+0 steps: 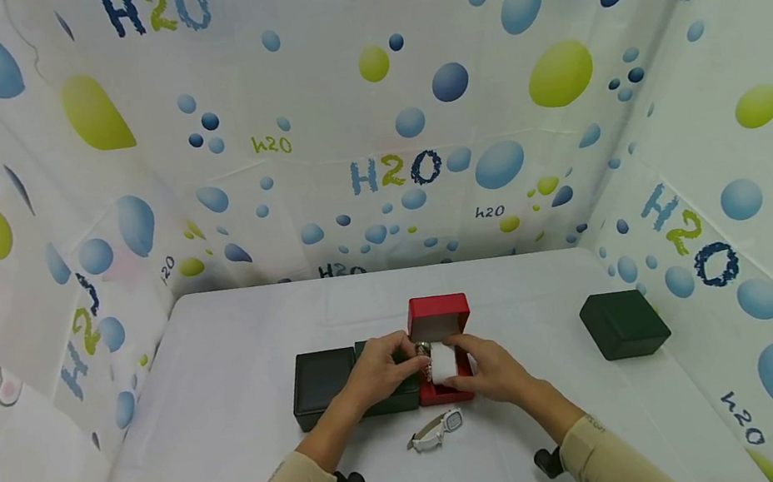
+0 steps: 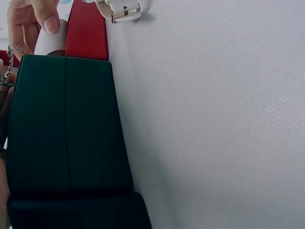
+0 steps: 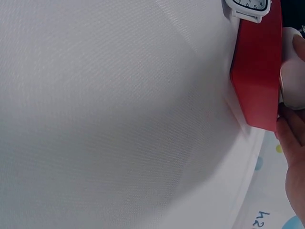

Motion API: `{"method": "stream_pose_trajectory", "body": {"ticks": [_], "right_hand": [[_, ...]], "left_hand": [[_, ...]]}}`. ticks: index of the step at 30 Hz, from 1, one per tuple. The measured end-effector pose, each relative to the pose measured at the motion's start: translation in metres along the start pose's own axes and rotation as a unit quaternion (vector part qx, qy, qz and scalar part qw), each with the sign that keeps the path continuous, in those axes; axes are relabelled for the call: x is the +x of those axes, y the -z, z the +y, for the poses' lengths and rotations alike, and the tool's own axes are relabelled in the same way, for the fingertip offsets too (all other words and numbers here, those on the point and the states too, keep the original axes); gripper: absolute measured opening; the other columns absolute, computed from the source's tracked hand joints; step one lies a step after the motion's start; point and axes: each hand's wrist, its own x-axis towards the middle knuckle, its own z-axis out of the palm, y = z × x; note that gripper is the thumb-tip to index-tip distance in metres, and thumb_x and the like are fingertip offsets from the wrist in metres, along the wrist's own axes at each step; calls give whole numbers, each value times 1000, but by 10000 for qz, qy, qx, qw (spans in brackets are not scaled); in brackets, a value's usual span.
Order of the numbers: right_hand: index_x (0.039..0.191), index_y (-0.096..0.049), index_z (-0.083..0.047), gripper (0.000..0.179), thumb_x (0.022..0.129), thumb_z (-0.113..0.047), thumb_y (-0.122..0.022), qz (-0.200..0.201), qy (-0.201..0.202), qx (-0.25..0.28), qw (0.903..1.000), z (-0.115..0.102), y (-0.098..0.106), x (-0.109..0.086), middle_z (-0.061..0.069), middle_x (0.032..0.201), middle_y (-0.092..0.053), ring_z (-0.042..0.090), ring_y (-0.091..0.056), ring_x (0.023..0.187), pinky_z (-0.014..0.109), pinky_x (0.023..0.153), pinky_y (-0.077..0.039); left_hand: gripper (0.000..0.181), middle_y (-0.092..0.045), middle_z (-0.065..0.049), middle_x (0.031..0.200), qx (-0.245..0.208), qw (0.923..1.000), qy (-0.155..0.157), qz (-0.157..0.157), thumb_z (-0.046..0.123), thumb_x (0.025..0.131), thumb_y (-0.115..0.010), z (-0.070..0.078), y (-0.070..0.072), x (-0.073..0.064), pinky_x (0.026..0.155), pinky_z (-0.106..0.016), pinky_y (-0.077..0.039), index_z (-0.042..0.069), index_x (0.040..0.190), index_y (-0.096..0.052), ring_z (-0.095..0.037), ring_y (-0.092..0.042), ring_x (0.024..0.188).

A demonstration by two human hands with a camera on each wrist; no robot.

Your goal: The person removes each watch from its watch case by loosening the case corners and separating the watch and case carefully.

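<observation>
Pinching a silver chain, the left hand meets the right hand, which grips a white cushion at the mouth of an open red box. 2 dark boxes adjoin it; a white watch lies nearby.

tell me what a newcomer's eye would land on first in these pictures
Probably the open red watch box mid-table, where the right grip holds a white watch cushion and the left grip pinches a silver chain bracelet. Next comes the white wristwatch lying just in front of that box. Behind the table, the backdrop of blue and green bubbles and "H2O" lettering also stands out.
</observation>
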Motion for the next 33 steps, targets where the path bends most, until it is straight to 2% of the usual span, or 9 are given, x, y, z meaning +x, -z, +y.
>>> {"method": "stream_pose_trajectory", "body": {"ticks": [3, 7, 9, 13, 19, 25, 27, 29, 33], "right_hand": [[145, -55, -17, 67, 88, -29, -86, -18, 3, -2, 10000, 0, 0, 0, 0, 144, -63, 21, -61, 131, 47, 110, -51], [146, -55, -17, 66, 88, -29, -86, -75, -24, 25, 10000, 1, 1, 0, 1, 145, -63, 23, -61, 132, 49, 111, -50], [146, -55, -17, 66, 89, -30, -85, -104, -43, 23, 9999, 1, 1, 0, 1, 146, -62, 23, -60, 133, 50, 111, -50], [148, -54, -17, 67, 90, -31, -84, -209, -112, 25, 9997, 1, 2, 0, 1, 148, -61, 23, -59, 135, 49, 111, -49], [150, -52, -20, 67, 91, -31, -83, -311, -64, 105, 9994, 1, 4, 1, 0, 150, -59, 23, -59, 135, 50, 112, -49], [149, -53, -21, 65, 91, -29, -83, -283, -47, 105, 9995, 2, 3, 0, -1, 148, -61, 22, -61, 130, 50, 109, -51], [149, -53, -21, 65, 91, -29, -83, -266, -62, 95, 9996, 2, 3, 0, 0, 147, -61, 22, -62, 129, 51, 109, -51], [149, -54, -21, 64, 91, -29, -82, -257, -69, 85, 9996, 3, 3, 1, 0, 147, -62, 22, -62, 130, 51, 110, -50], [148, -54, -20, 64, 92, -31, -82, -272, -65, 66, 9996, 3, 3, 1, 1, 146, -62, 22, -62, 129, 50, 110, -50]], "left_hand": [[20, -75, 2, 94, -44, 10000, -8, 88, 18, 94, -79, 0, 0, 0, 66, -22, -48, 16, 93, -59, -8, -64, 80], [33, -79, 1, 104, -37, 9999, 106, 60, 21, 94, -79, 1, 0, 1, 69, -23, -50, 11, 122, -62, -10, -72, 91], [38, -80, 1, 105, -43, 9999, 156, -28, 22, 96, -77, 2, 0, 0, 70, -23, -52, 11, 130, -66, -9, -72, 91], [27, -79, 6, 101, 113, 9998, 125, -102, 28, 97, -76, 3, 0, 0, 70, -24, -56, 12, 119, -75, -5, -71, 90], [18, -70, 10, 94, 419, 9991, -15, -26, 32, 92, -82, 3, 1, 0, 73, -25, -55, 20, 102, -74, -7, -61, 84], [16, -69, 12, 88, 855, 9948, -254, -501, 33, 91, -83, 7, -1, 2, 70, -25, -53, 23, 95, -72, -10, -62, 79], [16, -68, 12, 89, 1174, 9898, -443, -670, 34, 90, -83, 10, -2, 3, 80, -30, -53, 23, 92, -71, -12, -62, 82], [18, -69, 10, 95, 1449, 9846, -560, -803, 35, 89, -84, 13, -2, 3, 96, -39, -50, 22, 90, -71, -12, -63, 91], [20, -68, 6, 115, 1834, 9743, -610, -1160, 37, 87, -84, 20, -1, 5, 115, -56, -33, 22, 88, -72, -14, -59, 115]]}}
